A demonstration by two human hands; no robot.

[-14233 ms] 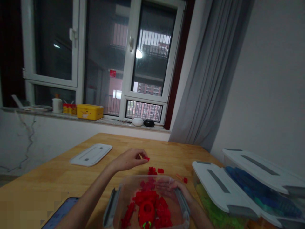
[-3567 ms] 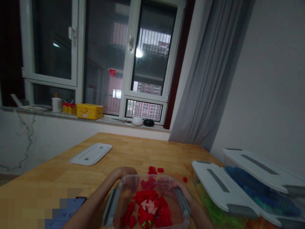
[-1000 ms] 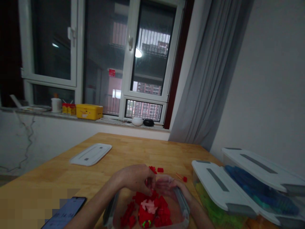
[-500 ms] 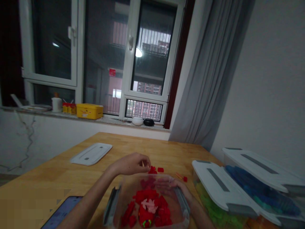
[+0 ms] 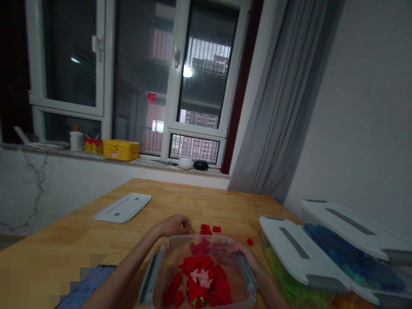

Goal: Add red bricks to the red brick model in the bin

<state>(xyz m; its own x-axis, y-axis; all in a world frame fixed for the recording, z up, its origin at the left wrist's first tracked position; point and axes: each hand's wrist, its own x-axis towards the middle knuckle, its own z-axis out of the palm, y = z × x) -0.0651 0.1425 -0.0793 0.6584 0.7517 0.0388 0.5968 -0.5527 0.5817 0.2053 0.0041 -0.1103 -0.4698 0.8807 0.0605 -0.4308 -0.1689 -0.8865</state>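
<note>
The room is dim and the picture looks a bit grey and grainy. Outside the big white-framed window (image 5: pixel 135 81) it is dark. A round white lamp glow (image 5: pixel 187 71) shines back from the glass. The light wooden table (image 5: pixel 154 201) is softly lit with faint shadows. The edges of the picture bend and stretch. The bottom left corner is covered by blocky blurred squares (image 5: pixel 38 279).

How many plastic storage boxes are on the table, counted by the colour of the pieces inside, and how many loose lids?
Box with red pieces: 1
Box with green pieces: 1
Box with blue pieces: 1
Loose white lid: 1
Total: 4
</note>
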